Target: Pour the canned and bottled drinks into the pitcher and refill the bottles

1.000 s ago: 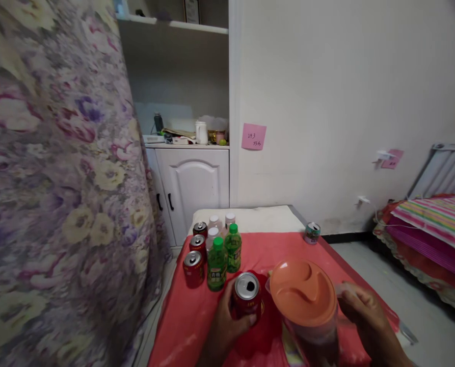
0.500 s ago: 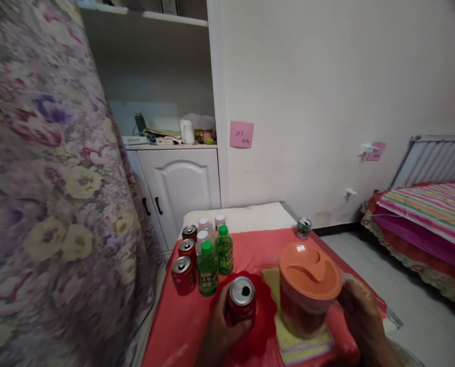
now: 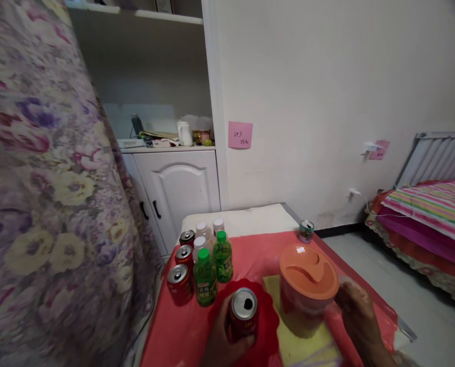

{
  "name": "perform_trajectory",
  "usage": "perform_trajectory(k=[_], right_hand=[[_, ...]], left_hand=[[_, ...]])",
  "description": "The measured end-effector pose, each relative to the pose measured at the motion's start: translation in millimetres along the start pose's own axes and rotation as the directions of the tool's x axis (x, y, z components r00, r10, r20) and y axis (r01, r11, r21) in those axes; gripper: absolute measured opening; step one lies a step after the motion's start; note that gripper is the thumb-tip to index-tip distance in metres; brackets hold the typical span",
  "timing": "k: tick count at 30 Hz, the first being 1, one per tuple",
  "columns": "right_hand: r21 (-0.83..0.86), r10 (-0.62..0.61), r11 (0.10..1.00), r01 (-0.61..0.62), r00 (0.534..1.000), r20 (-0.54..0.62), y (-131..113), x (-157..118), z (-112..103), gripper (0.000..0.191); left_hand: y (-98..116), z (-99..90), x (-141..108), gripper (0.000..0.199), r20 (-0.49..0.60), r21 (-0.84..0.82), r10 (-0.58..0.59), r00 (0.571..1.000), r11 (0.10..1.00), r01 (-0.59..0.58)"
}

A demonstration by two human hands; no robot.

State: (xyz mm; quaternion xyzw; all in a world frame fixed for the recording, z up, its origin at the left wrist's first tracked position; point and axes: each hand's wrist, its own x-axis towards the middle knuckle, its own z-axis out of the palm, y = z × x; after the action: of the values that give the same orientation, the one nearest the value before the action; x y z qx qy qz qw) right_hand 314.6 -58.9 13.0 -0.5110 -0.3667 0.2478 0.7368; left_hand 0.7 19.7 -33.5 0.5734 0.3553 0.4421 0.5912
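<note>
My left hand (image 3: 227, 340) is wrapped round an opened red drink can (image 3: 244, 318), upright over a red scalloped dish (image 3: 267, 321). A clear pitcher (image 3: 302, 316) with an orange lid (image 3: 309, 270) stands upright at the yellow cloth (image 3: 288, 346); whether its base touches the cloth I cannot tell. On the pitcher's right side, my right hand (image 3: 359, 311) has its fingers curled at the handle, which they mostly hide. Left of the dish are two green-capped bottles (image 3: 205, 283) of green drink.
Several red cans (image 3: 180, 285) and white-capped bottles (image 3: 200, 247) crowd the left of the red-covered table (image 3: 181, 336). A small teal can (image 3: 305, 232) stands near the far right corner. Beyond are a white cabinet (image 3: 185, 183), a floral curtain (image 3: 51, 178) and a bed (image 3: 429, 219).
The view has shifted slightly, so the tabletop things sit a little lower. Both hands keep their holds on the can and the pitcher.
</note>
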Motion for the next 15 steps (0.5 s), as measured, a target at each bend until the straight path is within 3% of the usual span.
perform_trajectory(k=[3,7,15], right_hand=[[0.159,0.077,0.985,-0.07,0.996,-0.038,4.4,0.6,-1.0,0.032],[0.234,0.109,0.968,-0.094,0.993,-0.051,4.0,-0.4,0.2,0.031],[0.157,0.039,0.987,-0.025,0.996,-0.085,0.4,1.9,7.2,0.031]], left_hand=[[-3.1,-0.1,0.1,0.103,-0.043,0.01,0.002,0.999,1.0,-0.001],[6.3,1.2,-1.5,0.097,-0.044,0.045,-0.021,0.999,0.999,0.023],[23.3,4.9,-5.2,0.09,0.002,0.078,-0.013,1.0,0.997,0.012]])
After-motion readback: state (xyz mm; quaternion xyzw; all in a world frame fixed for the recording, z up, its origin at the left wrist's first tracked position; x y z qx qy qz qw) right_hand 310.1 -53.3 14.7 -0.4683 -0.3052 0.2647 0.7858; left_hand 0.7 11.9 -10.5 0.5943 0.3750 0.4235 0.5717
